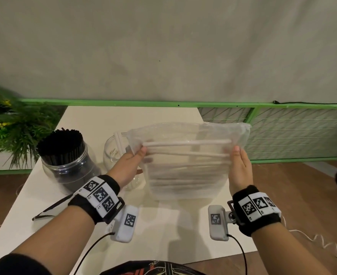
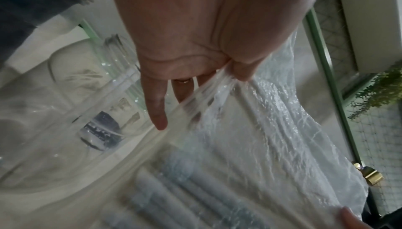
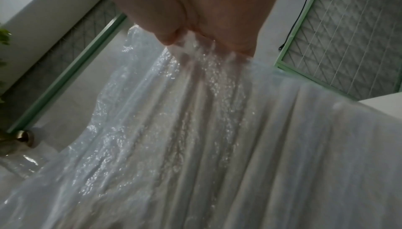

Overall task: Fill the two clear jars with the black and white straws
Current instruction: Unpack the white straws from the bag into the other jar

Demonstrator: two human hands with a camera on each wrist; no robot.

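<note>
A clear plastic bag (image 1: 187,163) full of white straws (image 1: 187,143) hangs over the white table (image 1: 163,225), the straws lying crosswise. My left hand (image 1: 137,155) pinches the bag's left edge (image 2: 217,85) and my right hand (image 1: 238,155) pinches its right edge (image 3: 206,64). At the left stands a clear jar (image 1: 68,165) packed with upright black straws (image 1: 61,141). A second clear jar (image 1: 114,149) sits behind the bag, partly hidden, with a few white straws (image 1: 119,141) leaning in it.
A leafy plant (image 1: 9,128) stands at the far left beside the table. A green-framed mesh panel (image 1: 292,132) runs behind the table to the right. A few black straws (image 1: 50,209) lie near the table's left edge. Cables trail from both wrist cameras.
</note>
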